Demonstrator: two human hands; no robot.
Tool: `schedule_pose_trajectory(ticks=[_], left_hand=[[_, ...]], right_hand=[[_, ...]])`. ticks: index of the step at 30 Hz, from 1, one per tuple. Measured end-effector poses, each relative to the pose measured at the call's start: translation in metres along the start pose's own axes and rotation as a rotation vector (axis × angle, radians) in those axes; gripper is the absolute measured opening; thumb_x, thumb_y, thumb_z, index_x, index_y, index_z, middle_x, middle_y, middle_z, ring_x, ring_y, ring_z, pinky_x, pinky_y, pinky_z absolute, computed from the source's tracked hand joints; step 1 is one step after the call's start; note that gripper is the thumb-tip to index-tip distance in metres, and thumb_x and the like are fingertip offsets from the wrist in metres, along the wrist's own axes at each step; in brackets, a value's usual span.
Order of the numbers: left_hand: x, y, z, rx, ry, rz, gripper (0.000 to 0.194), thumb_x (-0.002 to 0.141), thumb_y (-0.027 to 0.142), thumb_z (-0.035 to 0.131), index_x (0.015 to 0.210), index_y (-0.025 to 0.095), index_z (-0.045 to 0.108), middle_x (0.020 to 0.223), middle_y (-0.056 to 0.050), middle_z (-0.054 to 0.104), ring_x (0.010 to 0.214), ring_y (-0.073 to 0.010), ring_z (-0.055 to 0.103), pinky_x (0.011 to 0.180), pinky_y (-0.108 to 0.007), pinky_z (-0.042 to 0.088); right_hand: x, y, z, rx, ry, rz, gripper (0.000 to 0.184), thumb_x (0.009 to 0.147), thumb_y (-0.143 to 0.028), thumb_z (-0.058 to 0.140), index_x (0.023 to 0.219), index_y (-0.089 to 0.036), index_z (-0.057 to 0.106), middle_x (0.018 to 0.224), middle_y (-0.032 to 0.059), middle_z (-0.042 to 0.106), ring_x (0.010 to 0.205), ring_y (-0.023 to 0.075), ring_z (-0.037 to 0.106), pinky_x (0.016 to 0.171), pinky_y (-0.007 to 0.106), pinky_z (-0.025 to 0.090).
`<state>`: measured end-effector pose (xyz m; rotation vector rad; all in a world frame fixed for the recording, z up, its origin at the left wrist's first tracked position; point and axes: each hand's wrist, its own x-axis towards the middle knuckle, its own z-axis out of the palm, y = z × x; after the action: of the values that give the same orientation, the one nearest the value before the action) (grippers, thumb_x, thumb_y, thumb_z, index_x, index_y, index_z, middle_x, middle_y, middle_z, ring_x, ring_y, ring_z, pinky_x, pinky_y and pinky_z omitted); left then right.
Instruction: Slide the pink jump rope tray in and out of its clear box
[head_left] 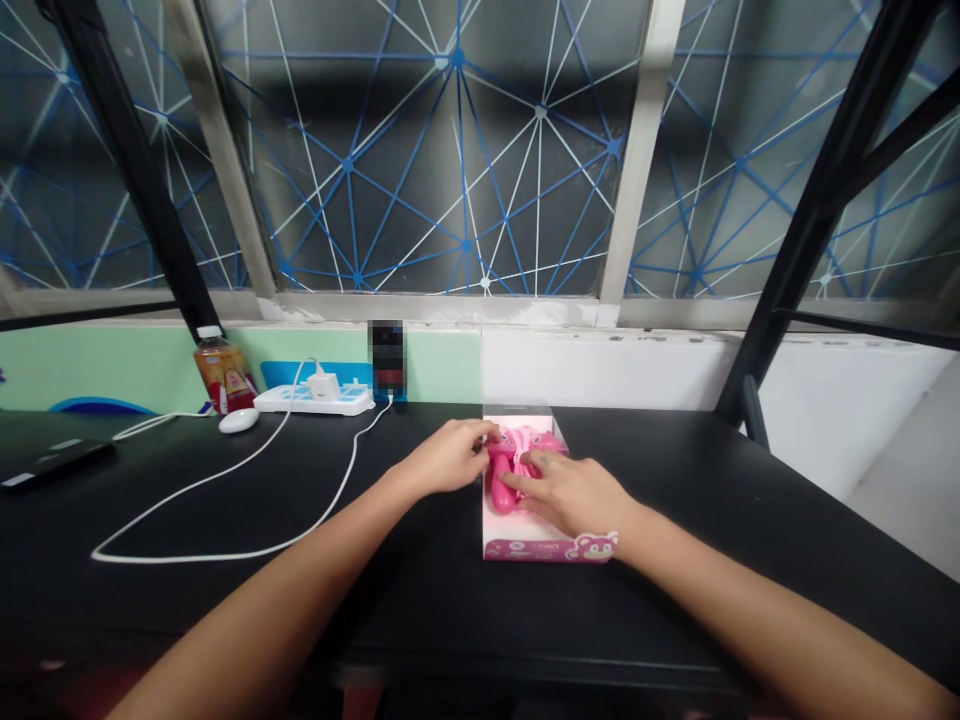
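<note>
A pink jump rope [504, 492], with a smooth handle and a bundled cord, lies in a shallow open box [517, 549] with a white inside and a pink printed front edge. My left hand [454, 455] reaches over the box's left side, its fingers bent and closed at the upper end of the rope. Over the box, my right hand [577, 490] rests with fingers apart on the handle and cord. Its palm and wrist cover the box's right part. The rope's far right portion is partly hidden.
Along the back of the black table [420, 610] stand a drink bottle [225, 370], a power strip [315, 402] with a charger, and a blurred dark device [388, 360]. A white mouse [239, 420] and white cable [187, 557] lie left. Black frame posts [795, 230] rise at both sides.
</note>
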<state>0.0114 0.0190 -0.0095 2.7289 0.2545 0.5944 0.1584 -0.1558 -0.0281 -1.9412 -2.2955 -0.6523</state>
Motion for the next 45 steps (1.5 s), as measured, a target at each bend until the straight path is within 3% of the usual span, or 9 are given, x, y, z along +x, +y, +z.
schedule_pose_trajectory(ticks=[5, 10, 19, 23, 26, 30, 34, 37, 45], left_hand=[[-0.001, 0.008, 0.003, 0.057, 0.043, 0.033, 0.035, 0.078, 0.009, 0.049, 0.106, 0.022, 0.064, 0.106, -0.003, 0.068, 0.095, -0.0188, 0.063, 0.084, -0.029, 0.049], [-0.002, 0.006, 0.003, 0.053, 0.031, 0.026, 0.034, 0.080, 0.010, 0.048, 0.108, 0.023, 0.064, 0.110, -0.003, 0.066, 0.096, -0.0191, 0.062, 0.083, -0.029, 0.049], [-0.003, 0.017, 0.003, 0.026, 0.011, 0.018, 0.024, 0.082, 0.008, 0.045, 0.089, 0.021, 0.063, 0.090, -0.001, 0.067, 0.081, -0.0161, 0.062, 0.072, -0.027, 0.047], [-0.004, 0.016, 0.000, 0.040, 0.033, 0.029, 0.025, 0.079, 0.007, 0.047, 0.091, 0.021, 0.063, 0.095, -0.001, 0.067, 0.083, -0.0164, 0.062, 0.074, -0.027, 0.046], [-0.005, 0.009, -0.004, 0.038, 0.002, 0.024, 0.026, 0.077, 0.008, 0.049, 0.093, 0.022, 0.064, 0.098, -0.001, 0.067, 0.085, -0.0169, 0.062, 0.077, -0.027, 0.046], [-0.006, 0.007, -0.014, -0.045, -0.060, 0.003, 0.024, 0.089, 0.019, 0.042, 0.097, 0.022, 0.065, 0.106, -0.001, 0.067, 0.096, -0.0177, 0.061, 0.086, -0.030, 0.045], [-0.008, 0.013, -0.021, -0.075, -0.122, -0.014, 0.024, 0.091, 0.038, 0.050, 0.106, 0.023, 0.062, 0.111, -0.003, 0.065, 0.096, -0.0193, 0.061, 0.082, -0.029, 0.047], [-0.010, 0.016, -0.019, -0.026, -0.131, 0.046, 0.042, 0.078, 0.038, 0.069, 0.116, 0.023, 0.059, 0.121, -0.006, 0.060, 0.106, -0.0226, 0.057, 0.080, -0.028, 0.048], [-0.008, 0.006, -0.005, 0.057, -0.011, -0.023, 0.023, 0.084, 0.033, 0.060, 0.105, 0.024, 0.063, 0.106, -0.004, 0.060, 0.078, -0.0154, 0.060, 0.077, -0.029, 0.047]], right_hand=[[-0.007, -0.007, -0.013, 0.071, 0.118, -0.108, 0.037, 0.096, -0.037, 0.047, 0.127, -0.020, 0.058, 0.112, 0.0151, 0.062, 0.102, 0.0273, 0.057, 0.087, 0.044, 0.046], [-0.022, -0.022, -0.032, 0.570, -0.119, -0.331, 0.049, 0.083, -0.057, 0.060, 0.119, -0.024, 0.064, 0.105, 0.0040, 0.065, 0.096, 0.0185, 0.060, 0.083, 0.029, 0.047], [-0.015, -0.010, -0.018, 0.472, -0.110, -0.048, 0.038, 0.095, -0.044, 0.048, 0.123, -0.024, 0.062, 0.118, 0.0089, 0.063, 0.105, 0.0237, 0.060, 0.090, 0.039, 0.047], [-0.019, -0.003, -0.025, 0.526, -0.134, -0.097, 0.044, 0.091, -0.042, 0.055, 0.131, -0.024, 0.055, 0.125, 0.0088, 0.060, 0.110, 0.0236, 0.058, 0.093, 0.039, 0.047], [-0.020, 0.007, -0.028, 0.533, -0.045, -0.091, 0.039, 0.090, -0.029, 0.054, 0.129, -0.024, 0.056, 0.123, 0.0074, 0.059, 0.112, 0.0218, 0.056, 0.096, 0.038, 0.046], [-0.019, 0.025, -0.016, 0.473, 0.158, 0.139, 0.041, 0.088, -0.029, 0.054, 0.129, -0.023, 0.053, 0.128, 0.0102, 0.053, 0.120, 0.0254, 0.049, 0.102, 0.045, 0.042], [-0.018, 0.034, 0.003, 0.492, 0.124, 0.279, 0.059, 0.086, -0.039, 0.058, 0.139, -0.022, 0.040, 0.134, 0.0138, 0.044, 0.124, 0.0288, 0.044, 0.103, 0.048, 0.041], [-0.017, 0.036, 0.007, 0.468, 0.149, 0.340, 0.048, 0.092, -0.041, 0.049, 0.134, -0.018, 0.045, 0.125, 0.0143, 0.048, 0.118, 0.0276, 0.049, 0.100, 0.046, 0.042], [-0.015, 0.042, 0.006, 0.553, 0.090, 0.345, 0.034, 0.088, -0.037, 0.055, 0.117, -0.019, 0.060, 0.085, 0.0048, 0.061, 0.072, 0.0188, 0.060, 0.067, 0.033, 0.048]])
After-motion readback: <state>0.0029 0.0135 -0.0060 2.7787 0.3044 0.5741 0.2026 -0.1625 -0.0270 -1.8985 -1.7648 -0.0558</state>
